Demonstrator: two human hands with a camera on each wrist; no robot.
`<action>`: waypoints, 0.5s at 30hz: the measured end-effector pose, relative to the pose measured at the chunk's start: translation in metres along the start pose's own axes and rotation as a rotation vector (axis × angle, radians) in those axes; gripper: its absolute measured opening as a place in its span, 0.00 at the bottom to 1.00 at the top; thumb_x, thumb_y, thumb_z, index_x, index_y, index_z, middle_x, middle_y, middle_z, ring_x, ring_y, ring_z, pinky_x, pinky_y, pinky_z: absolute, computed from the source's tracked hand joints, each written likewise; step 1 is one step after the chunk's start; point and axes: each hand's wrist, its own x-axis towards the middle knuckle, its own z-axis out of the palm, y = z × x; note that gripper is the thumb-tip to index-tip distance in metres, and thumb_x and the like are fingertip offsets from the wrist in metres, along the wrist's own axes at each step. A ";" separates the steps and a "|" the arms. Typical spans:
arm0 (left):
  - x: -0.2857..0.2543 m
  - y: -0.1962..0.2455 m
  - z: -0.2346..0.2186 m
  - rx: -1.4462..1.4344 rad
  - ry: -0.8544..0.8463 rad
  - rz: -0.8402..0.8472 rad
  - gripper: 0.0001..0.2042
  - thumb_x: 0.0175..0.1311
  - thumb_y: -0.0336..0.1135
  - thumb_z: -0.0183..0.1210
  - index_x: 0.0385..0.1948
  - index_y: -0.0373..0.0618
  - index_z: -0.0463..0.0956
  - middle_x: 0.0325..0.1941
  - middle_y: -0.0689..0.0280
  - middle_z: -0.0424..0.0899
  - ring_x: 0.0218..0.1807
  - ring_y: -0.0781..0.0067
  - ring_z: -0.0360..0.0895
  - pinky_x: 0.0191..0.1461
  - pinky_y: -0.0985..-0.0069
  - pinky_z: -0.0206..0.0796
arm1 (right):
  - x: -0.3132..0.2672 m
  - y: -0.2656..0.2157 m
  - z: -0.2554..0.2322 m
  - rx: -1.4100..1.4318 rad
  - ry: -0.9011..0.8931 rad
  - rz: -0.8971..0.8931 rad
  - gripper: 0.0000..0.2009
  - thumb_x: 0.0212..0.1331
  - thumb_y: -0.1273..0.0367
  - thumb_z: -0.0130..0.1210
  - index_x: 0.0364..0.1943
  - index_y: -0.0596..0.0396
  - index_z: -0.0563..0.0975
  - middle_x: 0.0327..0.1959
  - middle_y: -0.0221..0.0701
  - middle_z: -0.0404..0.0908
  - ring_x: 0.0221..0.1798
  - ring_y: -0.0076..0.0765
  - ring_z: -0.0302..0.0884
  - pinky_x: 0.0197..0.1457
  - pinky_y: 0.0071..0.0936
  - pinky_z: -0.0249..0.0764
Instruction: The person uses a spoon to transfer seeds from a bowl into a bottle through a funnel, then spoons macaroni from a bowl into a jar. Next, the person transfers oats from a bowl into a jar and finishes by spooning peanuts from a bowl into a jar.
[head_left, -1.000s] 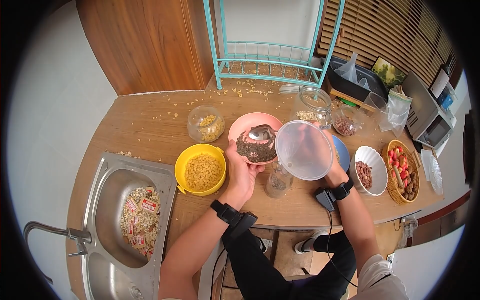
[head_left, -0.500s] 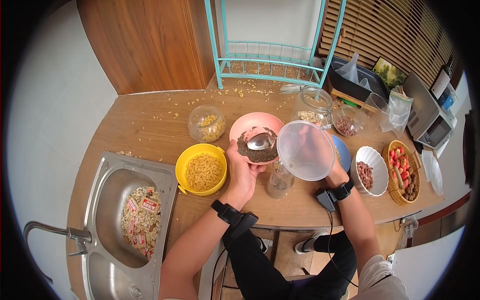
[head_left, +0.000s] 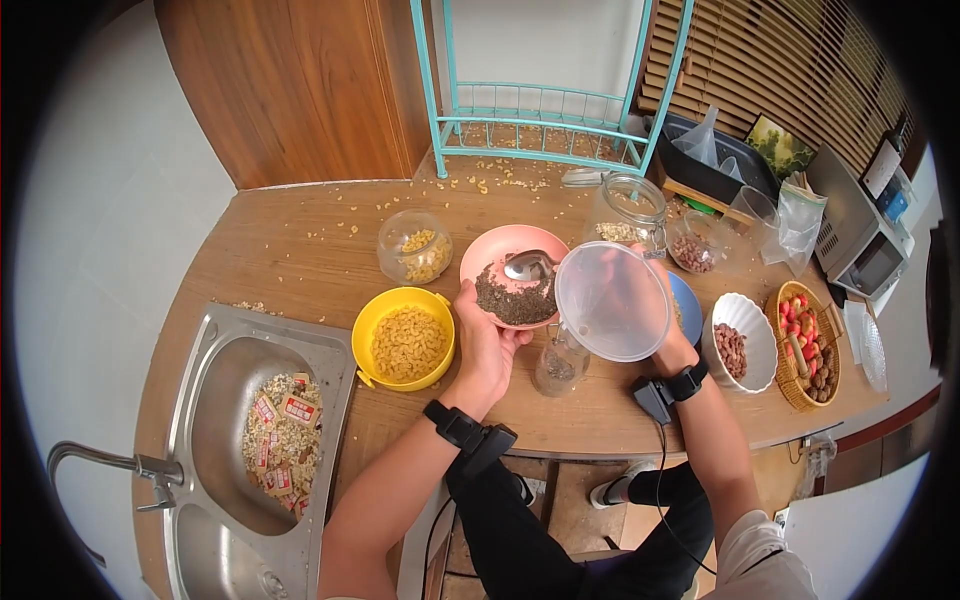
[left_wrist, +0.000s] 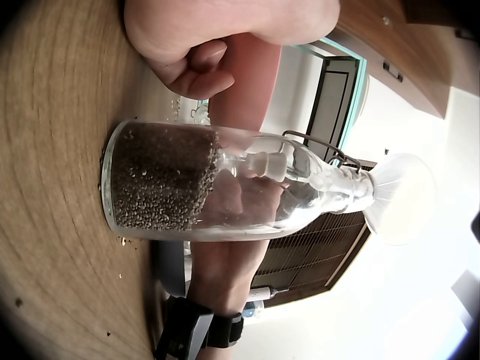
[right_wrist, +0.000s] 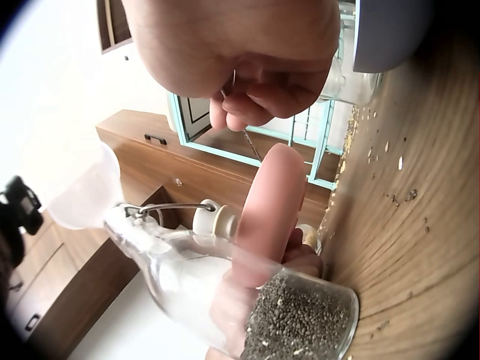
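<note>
My left hand (head_left: 487,352) grips the pink bowl (head_left: 485,252) by its near left side, just off the counter. Small dark seeds (head_left: 515,302) lie in the bowl's near part. My right hand (right_wrist: 240,52) pinches the handle of a metal spoon (head_left: 528,265), whose head is inside the bowl over the seeds. A translucent funnel (head_left: 612,300) stands in the neck of a clear swing-top bottle (left_wrist: 247,142) and partly hides my right hand in the head view. The upright bottle is partly filled with the same dark seeds (left_wrist: 161,180).
Left of the bowl are a yellow bowl of macaroni (head_left: 405,345), a round glass jar (head_left: 412,245) and a sink (head_left: 190,400). To the right sit a blue plate (head_left: 687,305), a white fluted bowl (head_left: 760,350) and a wicker basket (head_left: 828,385). Behind stand a clip-top jar (head_left: 628,205) and turquoise rack (head_left: 530,155).
The spoon has dipped lower in the pink bowl, then moved back up and slightly right. The seeds under it have shifted. The left hand, bottle and funnel stay nearly in place.
</note>
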 end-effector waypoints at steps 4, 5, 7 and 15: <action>-0.001 0.001 0.002 0.003 0.007 -0.002 0.27 0.75 0.62 0.34 0.49 0.48 0.69 0.39 0.66 0.79 0.35 0.76 0.74 0.33 0.76 0.65 | 0.001 0.001 -0.001 -0.009 0.003 0.008 0.25 0.75 0.48 0.42 0.38 0.55 0.80 0.30 0.18 0.77 0.27 0.12 0.68 0.30 0.13 0.64; -0.001 0.001 0.002 0.003 0.007 -0.002 0.27 0.75 0.62 0.34 0.49 0.48 0.69 0.39 0.66 0.79 0.35 0.76 0.74 0.33 0.76 0.65 | 0.001 0.003 -0.002 -0.009 0.003 0.008 0.25 0.75 0.48 0.42 0.38 0.55 0.80 0.30 0.18 0.77 0.27 0.12 0.68 0.30 0.13 0.64; 0.001 -0.001 0.001 -0.008 0.021 0.011 0.26 0.75 0.62 0.34 0.48 0.48 0.69 0.37 0.68 0.78 0.31 0.78 0.70 0.33 0.77 0.64 | 0.002 0.007 -0.004 -0.030 0.004 -0.011 0.25 0.76 0.49 0.42 0.37 0.54 0.80 0.29 0.18 0.76 0.27 0.12 0.68 0.30 0.13 0.64; -0.002 0.005 0.008 -0.052 0.052 -0.022 0.26 0.76 0.61 0.34 0.44 0.48 0.71 0.32 0.70 0.75 0.26 0.80 0.62 0.30 0.77 0.62 | 0.000 0.009 -0.005 0.017 -0.032 0.023 0.23 0.77 0.51 0.40 0.37 0.52 0.81 0.27 0.19 0.76 0.25 0.13 0.68 0.28 0.14 0.63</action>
